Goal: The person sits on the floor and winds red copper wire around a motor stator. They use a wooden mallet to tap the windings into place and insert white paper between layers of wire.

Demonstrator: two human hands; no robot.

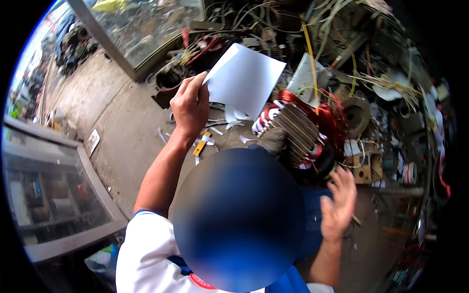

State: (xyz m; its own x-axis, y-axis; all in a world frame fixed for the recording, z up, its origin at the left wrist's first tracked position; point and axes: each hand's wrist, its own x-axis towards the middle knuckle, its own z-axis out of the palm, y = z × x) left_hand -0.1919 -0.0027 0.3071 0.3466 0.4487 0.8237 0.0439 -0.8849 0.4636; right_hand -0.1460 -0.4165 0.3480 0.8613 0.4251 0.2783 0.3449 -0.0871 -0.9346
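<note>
My left hand [190,105] is raised at the upper middle, its fingers pinching the left edge of a white sheet [249,78], paper or thin card. The sheet hangs in the air, bowed slightly. My right hand [338,205] is held up at the lower right, fingers apart and holding nothing, a little smeared. Between the hands sits a motor stator [295,129] with a slotted metal core, red copper windings and white strips at its edge. A dark shoe [271,141] is beside the stator. A blurred round patch hides the middle below it.
White scraps [235,115] and a yellow tool [202,144] lie on the concrete floor. Loose wires [337,39], a round metal part [355,116] and other scrap crowd the right and back. A framed glass door [58,190] stands at left, another frame [132,68] behind.
</note>
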